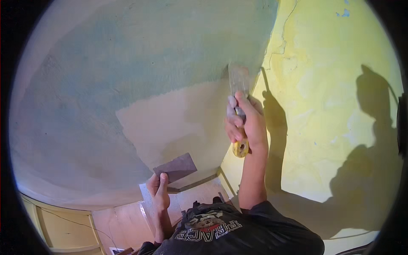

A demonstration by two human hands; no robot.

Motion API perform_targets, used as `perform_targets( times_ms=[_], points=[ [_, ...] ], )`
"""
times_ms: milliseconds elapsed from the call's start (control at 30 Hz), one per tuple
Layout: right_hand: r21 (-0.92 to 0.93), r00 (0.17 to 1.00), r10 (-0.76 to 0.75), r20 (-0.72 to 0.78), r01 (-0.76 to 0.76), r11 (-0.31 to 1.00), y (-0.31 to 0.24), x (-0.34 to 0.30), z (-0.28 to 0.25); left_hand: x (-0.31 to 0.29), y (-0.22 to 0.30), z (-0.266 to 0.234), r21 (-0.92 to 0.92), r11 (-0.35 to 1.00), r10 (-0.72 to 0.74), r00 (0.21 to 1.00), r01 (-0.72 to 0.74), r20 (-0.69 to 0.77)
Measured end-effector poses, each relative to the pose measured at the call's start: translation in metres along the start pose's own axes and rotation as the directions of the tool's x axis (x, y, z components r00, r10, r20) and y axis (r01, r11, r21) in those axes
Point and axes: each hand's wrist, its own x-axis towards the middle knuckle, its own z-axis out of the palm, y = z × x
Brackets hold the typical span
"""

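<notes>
My right hand (251, 117) is wrapped round a putty knife (239, 78), with its fingertips whitened by a pale residue. The wide metal blade points up against the blue-green wall (170, 51), close to the corner. Below my fist, the end of the yellow handle with its hole sticks out. Lower and to the left, my left hand (160, 189) pinches a corner of a dark brown rectangular sheet of sandpaper (176, 167) between thumb and fingers. The sandpaper is held in front of a smooth, pale patch (170, 117) on the wall.
On the right stands a yellow wall (314, 110) with a crack near the top and flaked spots; shadows fall across it. Yellow wooden panelling (59, 227) with a thin cable (80, 223) is at the lower left. A pinkish floor (121, 223) shows below.
</notes>
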Motion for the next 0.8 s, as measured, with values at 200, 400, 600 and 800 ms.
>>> perform_targets(
  times_ms=[200,400,600,800],
  points=[
    [-0.003,1.0,0.018,0.011,-0.018,1.0,-0.001,-0.001,0.005,-0.002,-0.001,-0.002,-0.022,0.999,-0.024,1.0,0.024,0.008],
    [0.008,1.0,0.023,-0.004,-0.023,1.0,0.002,0.004,0.002,-0.002,-0.002,-0.001,-0.013,1.0,0.012,1.0,-0.012,0.003],
    [0.016,1.0,-0.023,0.018,0.022,1.0,0.003,0.004,0.0,-0.007,-0.007,-0.004,-0.012,1.0,-0.009,1.0,0.009,0.026],
    [-0.018,1.0,0.01,-0.002,-0.01,1.0,-0.002,0.004,0.009,-0.004,-0.01,-0.004,-0.028,1.0,0.001,1.0,-0.001,0.014]
  ],
)
